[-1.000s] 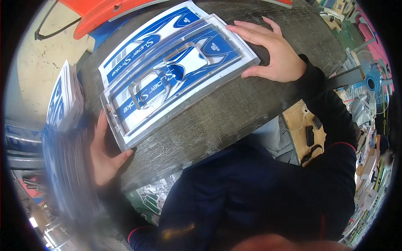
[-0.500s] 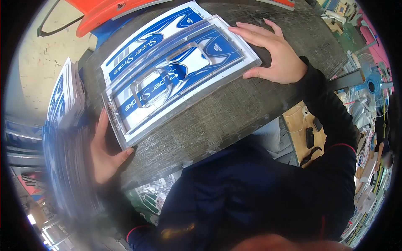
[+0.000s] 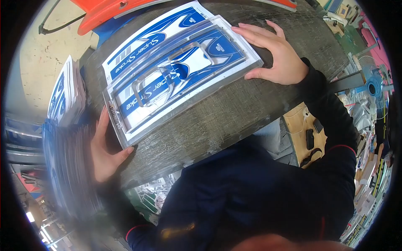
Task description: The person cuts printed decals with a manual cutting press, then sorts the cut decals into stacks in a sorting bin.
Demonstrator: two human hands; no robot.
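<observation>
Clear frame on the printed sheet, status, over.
Left hand at frame's left end, right hand at its right end. Clear frame flat over printed sheet, sheet's far strip exposed. Nothing visible on top of frame.

Two hands (image 3: 108, 158) (image 3: 285, 58), one clear frame (image 3: 178, 105), two Super Stroke prints (image 3: 154, 30) (image 3: 201, 72), one fan (image 3: 371, 87).

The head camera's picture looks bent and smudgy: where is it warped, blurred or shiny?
In the head view, the table bows and the corners go black, as with a fisheye lens; the stack at lower left is smeared, cause unclear; pale sheen lies on the table's near side, with glints on the clear frame; the right hand looks fairly crisp.
</observation>
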